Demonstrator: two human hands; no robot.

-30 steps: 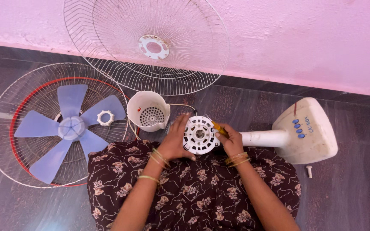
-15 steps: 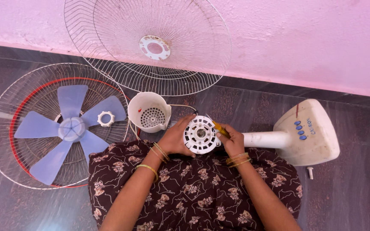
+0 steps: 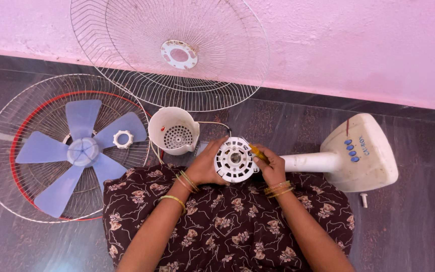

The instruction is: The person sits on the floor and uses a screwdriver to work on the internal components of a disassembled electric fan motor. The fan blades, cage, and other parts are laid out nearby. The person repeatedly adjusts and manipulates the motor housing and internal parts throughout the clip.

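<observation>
While the person sits on the dark floor (image 3: 414,236) with a brown flowered cloth (image 3: 227,226) over the lap, both hands meet at one round white motor housing (image 3: 235,159), which lies just above the lap at the head of the fan's white stem (image 3: 310,162). The left hand (image 3: 205,166) is curled around the housing's left rim, fingers bent and closed on it. The right hand (image 3: 270,166) is closed on one yellow-handled screwdriver (image 3: 257,152), whose tip end meets the housing's right edge; how the tip sits in the housing is too small to tell.

One white fan base (image 3: 363,153) with a column of four blue buttons lies on its side to the right, joined to the stem. One small white screw (image 3: 363,199) lies on the floor just below the base. One white cup-shaped motor cover (image 3: 173,130) with a vented bottom stands just left of the housing, with a thin white cable beside it.

Two wire guards are in view: one (image 3: 127,30) leans on the pink wall (image 3: 368,45), with a white centre ring, and one (image 3: 6,166), with a red rim, lies flat at the left. On the flat guard rest one blue blade (image 3: 81,151) with five vanes and one white ring nut (image 3: 123,139).

Gold bangles sit on both wrists.
</observation>
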